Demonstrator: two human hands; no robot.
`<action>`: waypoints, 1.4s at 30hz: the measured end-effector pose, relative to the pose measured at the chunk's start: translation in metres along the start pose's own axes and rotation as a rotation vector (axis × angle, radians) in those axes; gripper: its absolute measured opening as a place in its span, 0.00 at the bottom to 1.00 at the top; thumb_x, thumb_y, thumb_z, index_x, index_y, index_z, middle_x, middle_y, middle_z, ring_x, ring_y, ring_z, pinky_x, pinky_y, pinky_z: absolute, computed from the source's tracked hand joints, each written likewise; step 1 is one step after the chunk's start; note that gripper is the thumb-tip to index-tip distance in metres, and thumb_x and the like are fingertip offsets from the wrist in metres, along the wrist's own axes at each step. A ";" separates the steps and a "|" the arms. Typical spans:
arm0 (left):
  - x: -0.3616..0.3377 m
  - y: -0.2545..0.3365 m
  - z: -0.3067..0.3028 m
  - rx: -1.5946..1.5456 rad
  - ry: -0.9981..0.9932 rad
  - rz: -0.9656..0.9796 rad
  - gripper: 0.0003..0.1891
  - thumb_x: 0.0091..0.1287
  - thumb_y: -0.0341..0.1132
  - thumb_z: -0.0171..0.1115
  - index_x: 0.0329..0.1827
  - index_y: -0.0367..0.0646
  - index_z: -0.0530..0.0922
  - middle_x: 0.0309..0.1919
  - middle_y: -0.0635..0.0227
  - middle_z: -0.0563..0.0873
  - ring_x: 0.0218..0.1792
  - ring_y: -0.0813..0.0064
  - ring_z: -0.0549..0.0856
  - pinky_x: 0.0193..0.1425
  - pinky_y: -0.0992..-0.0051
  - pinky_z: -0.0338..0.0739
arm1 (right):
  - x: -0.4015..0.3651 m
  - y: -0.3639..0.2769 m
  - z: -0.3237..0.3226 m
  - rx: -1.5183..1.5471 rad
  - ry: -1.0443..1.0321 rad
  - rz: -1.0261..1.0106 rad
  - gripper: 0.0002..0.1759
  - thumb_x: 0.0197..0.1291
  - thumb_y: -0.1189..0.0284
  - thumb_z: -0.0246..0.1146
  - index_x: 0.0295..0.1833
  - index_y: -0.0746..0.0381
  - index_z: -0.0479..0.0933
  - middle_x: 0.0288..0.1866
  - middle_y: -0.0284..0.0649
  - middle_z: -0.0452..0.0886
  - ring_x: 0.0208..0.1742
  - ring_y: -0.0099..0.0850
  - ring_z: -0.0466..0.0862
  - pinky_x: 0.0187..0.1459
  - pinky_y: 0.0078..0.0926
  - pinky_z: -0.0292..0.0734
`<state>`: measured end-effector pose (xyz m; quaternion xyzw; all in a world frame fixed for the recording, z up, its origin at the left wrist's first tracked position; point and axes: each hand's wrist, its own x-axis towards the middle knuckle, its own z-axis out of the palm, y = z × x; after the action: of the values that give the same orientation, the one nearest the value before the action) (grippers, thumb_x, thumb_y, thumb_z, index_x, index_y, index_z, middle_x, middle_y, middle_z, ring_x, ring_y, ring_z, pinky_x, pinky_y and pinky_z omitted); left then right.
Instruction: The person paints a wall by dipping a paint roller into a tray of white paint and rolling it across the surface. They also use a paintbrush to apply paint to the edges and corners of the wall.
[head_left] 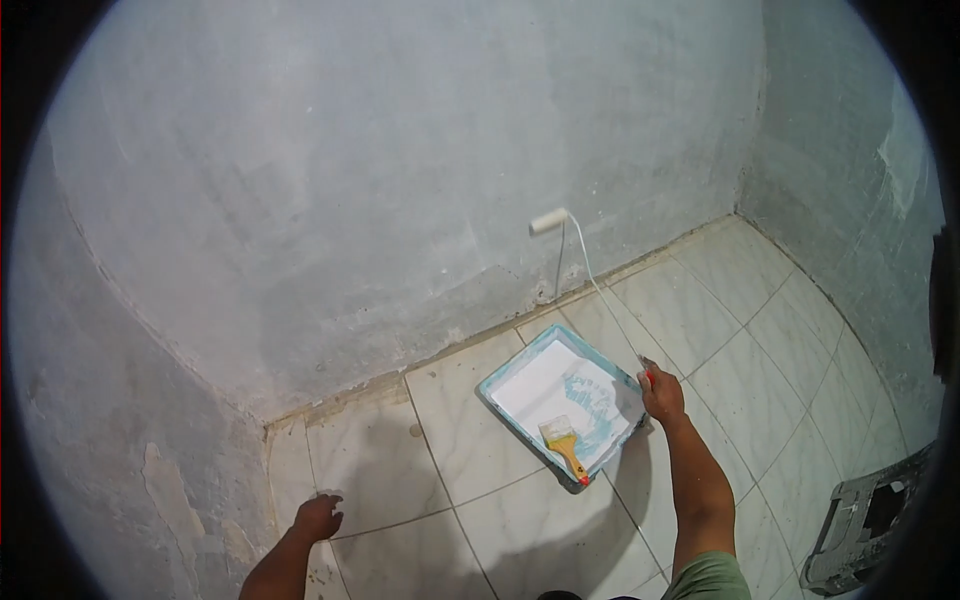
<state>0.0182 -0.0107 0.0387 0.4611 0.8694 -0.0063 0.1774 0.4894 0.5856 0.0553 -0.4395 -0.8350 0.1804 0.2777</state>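
My right hand (pixel 663 393) is closed around the red handle of a paint roller, just past the right corner of the tray. From there the thin wire frame runs up and left to the pale roller sleeve (pixel 548 222), which is in front of the lower wall. A blue paint tray (pixel 519 432) with white paint in it sits on the floor tiles. Across its near edge lies a paintbrush (pixel 565 449) with a yellow handle, bristles inside the tray. Off to the lower left, my left hand (pixel 319 515) holds nothing, its fingers loosely bent and apart above the floor.
Patchy grey walls (pixel 400 200) rise ahead and on both sides, with peeling spots. Marbled tiles (pixel 385 470) cover the floor. A grey plastic object, perhaps a stool (pixel 850 530), stands at the lower right. Something dark is at the right edge.
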 end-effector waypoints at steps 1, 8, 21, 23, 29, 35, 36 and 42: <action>-0.005 -0.001 0.000 0.018 -0.020 -0.004 0.21 0.65 0.42 0.66 0.61 0.46 0.81 0.46 0.59 0.88 0.50 0.57 0.87 0.56 0.59 0.82 | -0.011 0.006 -0.002 -0.030 -0.076 0.063 0.24 0.73 0.60 0.57 0.70 0.54 0.75 0.44 0.57 0.86 0.46 0.57 0.85 0.49 0.51 0.79; 0.006 -0.020 0.007 0.066 -0.058 0.028 0.22 0.65 0.42 0.67 0.61 0.47 0.80 0.47 0.59 0.88 0.50 0.57 0.87 0.57 0.59 0.82 | 0.008 -0.019 -0.022 -0.009 0.033 -0.041 0.23 0.73 0.61 0.57 0.70 0.54 0.74 0.42 0.56 0.86 0.45 0.58 0.85 0.47 0.51 0.79; 0.036 0.051 -0.059 -0.040 0.022 0.074 0.20 0.66 0.39 0.66 0.60 0.46 0.81 0.49 0.58 0.87 0.50 0.57 0.87 0.56 0.61 0.82 | 0.031 -0.064 -0.002 0.157 0.142 -0.002 0.23 0.73 0.61 0.58 0.68 0.60 0.76 0.47 0.60 0.85 0.49 0.60 0.85 0.51 0.49 0.80; 0.054 0.069 -0.080 -0.048 0.066 0.125 0.19 0.66 0.38 0.67 0.60 0.45 0.81 0.49 0.57 0.87 0.49 0.57 0.87 0.55 0.61 0.82 | 0.066 -0.091 -0.021 0.142 0.181 -0.020 0.23 0.74 0.60 0.57 0.67 0.60 0.76 0.47 0.60 0.85 0.48 0.60 0.84 0.50 0.51 0.80; 0.107 0.152 -0.150 -0.120 0.204 0.329 0.20 0.66 0.35 0.68 0.61 0.43 0.79 0.47 0.57 0.86 0.44 0.59 0.88 0.49 0.62 0.83 | 0.108 -0.093 -0.034 0.043 0.178 -0.028 0.20 0.74 0.62 0.57 0.63 0.63 0.77 0.44 0.60 0.85 0.45 0.61 0.84 0.47 0.51 0.79; 0.071 0.261 -0.240 -0.121 0.146 0.492 0.20 0.69 0.40 0.67 0.62 0.45 0.79 0.50 0.58 0.85 0.49 0.57 0.87 0.53 0.60 0.82 | -0.009 0.001 -0.027 -0.011 -0.048 0.042 0.23 0.72 0.58 0.57 0.64 0.59 0.79 0.44 0.58 0.86 0.45 0.59 0.85 0.49 0.52 0.81; 0.061 0.282 -0.254 -0.037 0.106 0.545 0.21 0.70 0.41 0.66 0.63 0.46 0.79 0.50 0.58 0.85 0.51 0.57 0.86 0.55 0.60 0.81 | -0.035 0.010 -0.034 -0.009 -0.084 0.042 0.23 0.72 0.58 0.56 0.64 0.59 0.79 0.42 0.57 0.86 0.43 0.58 0.86 0.47 0.53 0.81; 0.017 0.403 -0.310 -0.068 -0.077 0.850 0.22 0.75 0.44 0.59 0.69 0.46 0.75 0.54 0.61 0.85 0.50 0.59 0.86 0.55 0.62 0.81 | -0.143 0.008 -0.103 0.073 -0.143 0.276 0.30 0.67 0.58 0.64 0.69 0.63 0.73 0.36 0.57 0.86 0.39 0.58 0.86 0.43 0.51 0.82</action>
<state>0.2401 0.2886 0.3852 0.7717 0.5947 0.0788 0.2114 0.6244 0.4765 0.0873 -0.5256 -0.7773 0.2777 0.2059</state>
